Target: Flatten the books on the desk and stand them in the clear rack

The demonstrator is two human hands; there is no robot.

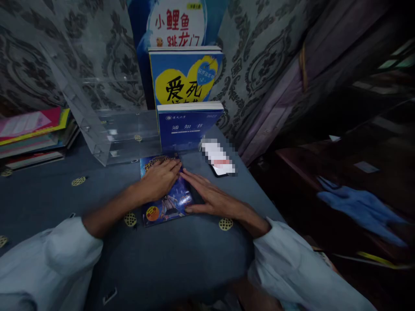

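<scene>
A dark blue book [169, 205] with a glossy illustrated cover and an orange round badge lies flat on the patterned tablecloth [139, 263]. My left hand [162, 179] rests flat across the upper part of its cover, palm down, fingers stretched out to the right and hiding part of the title. At the book's right edge is my right hand [210, 196], its fingers extended and the thumb apart, touching the side of the cover. Neither hand grips anything.
Behind the book, several books stand upright, a blue booklet [188, 129] in front. Left of them is a clear acrylic stand [94, 134], then a stack of books [35, 138]. A phone [218, 160] lies to the right. Beyond the table edge lies blue cloth [359, 209].
</scene>
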